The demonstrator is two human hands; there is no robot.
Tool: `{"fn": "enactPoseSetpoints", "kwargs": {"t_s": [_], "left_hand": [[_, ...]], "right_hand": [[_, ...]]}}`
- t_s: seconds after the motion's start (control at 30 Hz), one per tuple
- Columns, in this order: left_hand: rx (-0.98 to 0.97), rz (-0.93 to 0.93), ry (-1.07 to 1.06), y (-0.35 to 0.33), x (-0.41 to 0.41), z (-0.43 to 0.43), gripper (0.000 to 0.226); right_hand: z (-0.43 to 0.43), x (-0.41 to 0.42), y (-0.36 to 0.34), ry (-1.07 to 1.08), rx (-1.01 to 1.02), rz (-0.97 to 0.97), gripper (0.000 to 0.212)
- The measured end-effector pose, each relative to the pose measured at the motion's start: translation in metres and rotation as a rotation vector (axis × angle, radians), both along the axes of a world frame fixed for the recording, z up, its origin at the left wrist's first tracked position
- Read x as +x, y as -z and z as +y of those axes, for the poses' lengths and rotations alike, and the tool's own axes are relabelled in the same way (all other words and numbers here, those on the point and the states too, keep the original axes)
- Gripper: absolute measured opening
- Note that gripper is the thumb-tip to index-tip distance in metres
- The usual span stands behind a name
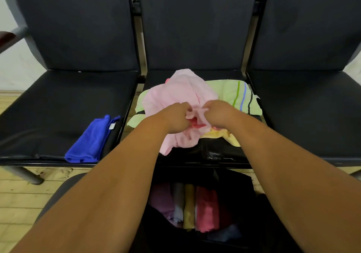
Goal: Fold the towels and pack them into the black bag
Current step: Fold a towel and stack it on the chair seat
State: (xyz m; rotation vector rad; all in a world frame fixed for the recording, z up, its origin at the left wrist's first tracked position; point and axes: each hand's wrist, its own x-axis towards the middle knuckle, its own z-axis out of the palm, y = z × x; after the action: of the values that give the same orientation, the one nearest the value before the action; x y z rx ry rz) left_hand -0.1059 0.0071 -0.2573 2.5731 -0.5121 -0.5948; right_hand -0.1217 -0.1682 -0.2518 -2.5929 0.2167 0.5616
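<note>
Head view looks down on a pale pink towel (181, 92), soft and crumpled into a loose heap on the middle seat (214, 155) of a row of black padded seats. It lies on top of a light green towel (226, 90) with green, blue and black stripes near one end. A yellow towel (220, 134) peeks out at its front right, and a bit of red cloth (196, 123) shows between the hands. Both bare forearms reach forward over the seat's front edge. The left hand (175, 117) and the right hand (217, 114) sit close together, fingers curled, each pinching a fold of the pink towel. A folded blue towel (89, 141) rests on the left seat (48, 115). Below, between the arms, the black bag (242, 198) stands open with folded towels (205, 207) packed upright side by side.
</note>
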Motion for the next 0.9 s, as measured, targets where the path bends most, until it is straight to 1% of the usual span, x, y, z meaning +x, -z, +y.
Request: {"fn": "enactPoseSetpoints", "kwargs": {"t_s": [0.07, 0.1, 0.13, 0.17, 0.2, 0.23, 0.27, 0.33, 0.37, 0.4, 0.47, 0.53, 0.57, 0.63, 0.67, 0.7, 0.73, 0.77, 0.8, 0.83, 0.9], "left_hand": [[-0.187, -0.026, -0.013, -0.003, -0.001, -0.006, 0.059], [-0.28, -0.028, -0.036, -0.007, -0.001, -0.01, 0.063], [-0.385, -0.027, -0.07, -0.011, -0.001, -0.013, 0.067], [-0.491, -0.018, -0.114, -0.015, 0.0, -0.014, 0.073], [-0.583, -0.009, -0.159, -0.017, 0.0, -0.015, 0.075], [-0.626, -0.023, -0.184, -0.018, 0.001, -0.015, 0.073], [-0.618, -0.079, -0.197, -0.019, 0.001, -0.015, 0.064], [-0.49, -0.218, -0.219, -0.02, 0.005, -0.013, 0.036], [-0.417, -0.265, -0.238, -0.02, 0.007, -0.014, 0.026], [-0.359, -0.276, -0.257, -0.023, 0.008, -0.015, 0.024], [-0.253, -0.231, -0.299, -0.028, 0.01, -0.016, 0.035], [-0.212, -0.217, -0.347, -0.033, 0.007, -0.015, 0.045], [-0.245, -0.219, -0.368, -0.032, 0.006, -0.013, 0.046], [-0.324, -0.189, -0.397, -0.031, 0.007, -0.007, 0.052], [-0.37, -0.165, -0.392, -0.032, 0.006, -0.004, 0.051], [-0.426, -0.143, -0.38, -0.031, 0.007, -0.002, 0.048], [-0.467, -0.131, -0.366, -0.032, 0.008, 0.0, 0.044], [-0.475, -0.134, -0.36, -0.033, 0.01, 0.002, 0.04], [-0.475, -0.147, -0.368, -0.034, 0.011, 0.005, 0.036], [-0.478, -0.169, -0.389, -0.035, 0.011, 0.007, 0.034], [-0.507, -0.226, -0.434, -0.037, 0.011, 0.013, 0.041]], "right_hand": [[0.002, 0.003, -0.01, 0.219, 0.482, -0.09, 0.017], [0.003, 0.003, -0.017, 0.301, 0.696, -0.097, 0.012], [0.003, 0.003, -0.021, 0.348, 0.863, -0.095, 0.011], [0.001, 0.003, -0.026, 0.372, 0.962, -0.08, 0.022], [0.001, 0.003, -0.027, 0.381, 1.008, -0.062, 0.033], [0.0, 0.002, -0.031, 0.375, 1.037, -0.055, 0.038], [-0.001, 0.003, -0.032, 0.385, 1.071, -0.049, 0.04], [-0.003, 0.005, -0.035, 0.477, 1.157, -0.054, 0.044], [-0.005, 0.007, -0.035, 0.523, 1.188, -0.054, 0.045], [-0.006, 0.009, -0.034, 0.546, 1.213, -0.049, 0.045], [-0.01, 0.009, -0.034, 0.518, 1.197, -0.05, 0.037], [-0.011, 0.009, -0.037, 0.451, 1.079, -0.099, 0.03], [-0.012, 0.01, -0.037, 0.415, 1.009, -0.125, 0.034], [-0.008, 0.009, -0.039, 0.311, 0.834, -0.14, 0.05], [-0.005, 0.007, -0.038, 0.244, 0.746, -0.143, 0.052], [-0.002, 0.005, -0.035, 0.173, 0.676, -0.145, 0.046], [0.0, 0.004, -0.031, 0.12, 0.616, -0.157, 0.034], [0.002, 0.002, -0.027, 0.091, 0.563, -0.179, 0.022], [0.003, 0.002, -0.022, 0.073, 0.516, -0.215, 0.015], [0.003, 0.003, -0.019, 0.057, 0.465, -0.257, 0.018], [0.004, 0.006, -0.012, 0.039, 0.362, -0.325, 0.03]]}}
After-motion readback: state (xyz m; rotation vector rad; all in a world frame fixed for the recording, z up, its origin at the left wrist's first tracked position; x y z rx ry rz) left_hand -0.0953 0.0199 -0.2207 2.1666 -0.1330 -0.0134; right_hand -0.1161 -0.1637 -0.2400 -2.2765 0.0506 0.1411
